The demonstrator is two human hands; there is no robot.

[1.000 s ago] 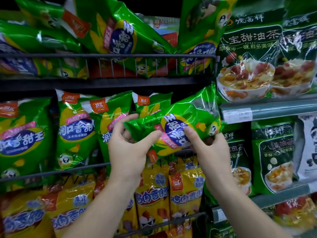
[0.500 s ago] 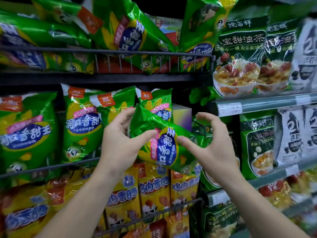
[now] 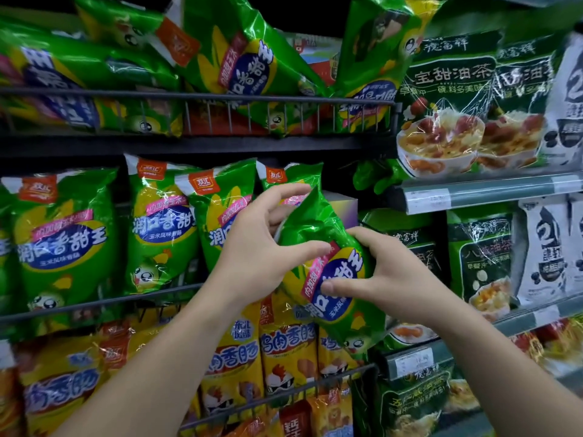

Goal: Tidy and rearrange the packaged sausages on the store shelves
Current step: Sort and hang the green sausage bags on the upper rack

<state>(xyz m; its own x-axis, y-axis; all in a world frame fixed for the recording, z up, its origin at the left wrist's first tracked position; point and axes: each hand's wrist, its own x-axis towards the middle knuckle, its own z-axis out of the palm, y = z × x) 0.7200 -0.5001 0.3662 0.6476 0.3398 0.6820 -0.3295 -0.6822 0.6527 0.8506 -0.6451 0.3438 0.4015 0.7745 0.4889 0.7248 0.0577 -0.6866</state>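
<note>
Sausage pack (image 3: 315,222), sideways earlier, now near-upright, top up-left, in grip of left hand (image 3: 255,257) and right hand (image 3: 391,279)

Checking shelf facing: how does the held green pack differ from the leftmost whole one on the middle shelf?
The held pack is tilted, label slanting steeply; the shelf pack stands upright, label nearly level. The left hand and right hand grip the held pack; the shelf pack sits behind the wire rail. Same green corn design.
</note>
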